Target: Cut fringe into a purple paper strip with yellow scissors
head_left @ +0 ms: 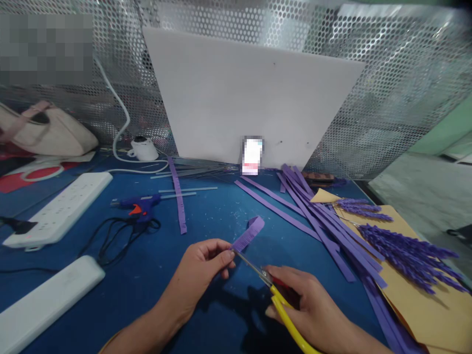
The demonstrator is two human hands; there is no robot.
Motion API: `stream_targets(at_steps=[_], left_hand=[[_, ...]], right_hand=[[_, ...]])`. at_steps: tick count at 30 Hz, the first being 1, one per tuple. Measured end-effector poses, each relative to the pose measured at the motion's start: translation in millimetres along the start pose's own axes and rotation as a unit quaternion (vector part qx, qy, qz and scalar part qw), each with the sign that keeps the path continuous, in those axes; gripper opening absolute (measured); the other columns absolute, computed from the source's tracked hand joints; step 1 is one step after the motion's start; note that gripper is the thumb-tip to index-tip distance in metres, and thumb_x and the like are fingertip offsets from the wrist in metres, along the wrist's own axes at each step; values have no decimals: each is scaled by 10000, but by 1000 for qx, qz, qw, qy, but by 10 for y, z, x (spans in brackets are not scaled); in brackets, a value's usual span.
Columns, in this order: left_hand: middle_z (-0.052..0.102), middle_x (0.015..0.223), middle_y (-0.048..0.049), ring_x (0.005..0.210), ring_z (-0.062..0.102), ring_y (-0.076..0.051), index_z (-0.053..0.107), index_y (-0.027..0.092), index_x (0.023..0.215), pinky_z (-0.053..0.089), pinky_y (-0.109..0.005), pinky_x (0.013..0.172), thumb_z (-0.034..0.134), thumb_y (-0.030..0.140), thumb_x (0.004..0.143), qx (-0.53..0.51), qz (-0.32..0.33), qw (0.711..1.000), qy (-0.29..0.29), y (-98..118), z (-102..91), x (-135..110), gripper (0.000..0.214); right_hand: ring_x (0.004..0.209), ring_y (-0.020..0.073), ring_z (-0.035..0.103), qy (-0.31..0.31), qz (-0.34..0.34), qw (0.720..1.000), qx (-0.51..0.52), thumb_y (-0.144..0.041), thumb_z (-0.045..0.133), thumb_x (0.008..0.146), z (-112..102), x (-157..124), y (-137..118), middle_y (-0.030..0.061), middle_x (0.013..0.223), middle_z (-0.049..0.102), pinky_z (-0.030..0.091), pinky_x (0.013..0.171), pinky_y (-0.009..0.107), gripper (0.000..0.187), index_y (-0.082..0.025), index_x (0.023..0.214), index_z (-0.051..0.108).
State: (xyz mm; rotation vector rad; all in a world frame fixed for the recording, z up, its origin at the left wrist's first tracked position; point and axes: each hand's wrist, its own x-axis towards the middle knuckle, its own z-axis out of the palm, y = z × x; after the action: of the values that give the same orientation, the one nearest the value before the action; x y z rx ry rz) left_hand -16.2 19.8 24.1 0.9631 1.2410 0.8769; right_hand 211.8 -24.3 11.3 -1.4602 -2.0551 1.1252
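Note:
My left hand (202, 268) pinches one end of a folded purple paper strip (248, 234) with fringe cuts along its edge, holding it just above the blue table (206, 216). My right hand (313, 309) grips yellow-handled scissors (275, 290). The blade tips meet the strip right beside my left fingertips.
More purple strips (313, 221) fan out to the right beside finished purple lavender-like stems (405, 250) on brown paper (435, 309). A blue glue gun (142, 206) with a black cord, two white power strips (59, 206), thin wires (191, 172), a phone (252, 156) and a white board (250, 98) stand further back.

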Motion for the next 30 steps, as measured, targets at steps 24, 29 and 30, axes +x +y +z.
stream_targets(at_steps=[24,29,30], left_hand=[[670,654,-8,572,518,-104,748,159,761,404,-233,611,781,336,706,-12,1,1000,-14,-3,-13,-5,188],[672,648,-15,565,518,-115,744,159,754,401,-246,598,791,344,680,-13,0,1000,-4,16,2,-15,205],[672,648,-15,563,517,-115,743,160,750,401,-247,598,789,341,679,-12,1,1000,-3,19,2,-16,200]], right_hand=[[780,182,589,-1,4,1000,-13,-316,736,822,12,2,2,9,870,664,425,695,275,178,-215,935,643],[770,180,594,1,2,1000,-16,-334,734,823,14,1,-4,11,864,669,432,688,273,186,-214,939,650],[772,180,596,2,2,1000,-15,-339,736,821,12,-2,-2,12,865,671,436,690,272,192,-214,942,654]])
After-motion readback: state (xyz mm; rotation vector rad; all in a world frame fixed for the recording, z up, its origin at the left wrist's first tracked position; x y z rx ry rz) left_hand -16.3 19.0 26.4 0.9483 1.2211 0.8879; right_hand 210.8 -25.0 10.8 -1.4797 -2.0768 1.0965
